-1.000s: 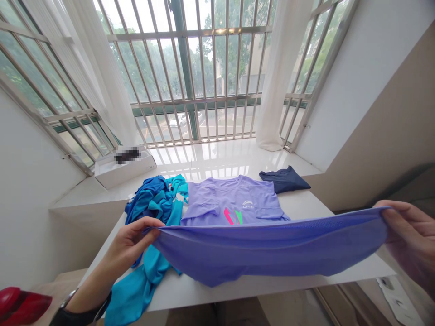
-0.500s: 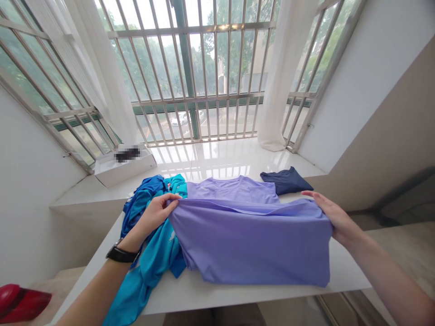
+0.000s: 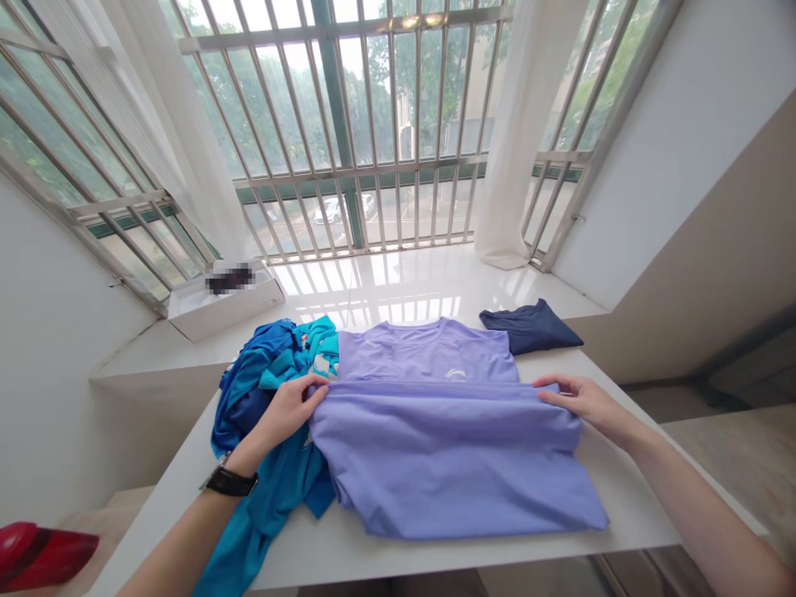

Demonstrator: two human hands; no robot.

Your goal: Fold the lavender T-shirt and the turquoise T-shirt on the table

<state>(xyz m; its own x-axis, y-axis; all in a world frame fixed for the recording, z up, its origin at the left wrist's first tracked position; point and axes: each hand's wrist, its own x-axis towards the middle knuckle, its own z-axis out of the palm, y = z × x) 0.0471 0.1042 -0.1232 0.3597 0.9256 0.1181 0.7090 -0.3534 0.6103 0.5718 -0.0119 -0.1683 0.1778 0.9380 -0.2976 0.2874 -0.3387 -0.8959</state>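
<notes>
A lavender T-shirt (image 3: 448, 464) lies on the white table with its neckline toward the window and its lower part turned up in a fold. A small white logo shows on its chest, just above the fold. My left hand (image 3: 292, 408) pinches the left end of the fold's edge between thumb and fingers. At the right end, my right hand (image 3: 581, 401) grips the same edge, thumb against fingers. Beside my left hand lies a rumpled heap of blue and teal clothes (image 3: 267, 348), partly hidden by that hand and wrist.
A folded navy garment (image 3: 531, 326) lies at the back right of the white table (image 3: 640, 489). On the window sill stands a white box (image 3: 227, 307) with a blurred dark item on it. A red object (image 3: 46, 554) is at the lower left. Barred windows and white curtains are behind.
The lifted edge of the T-shirt has come down toward the table, uncovering the chest logo. My right hand has moved slightly inward and down; my left hand has lowered a little.
</notes>
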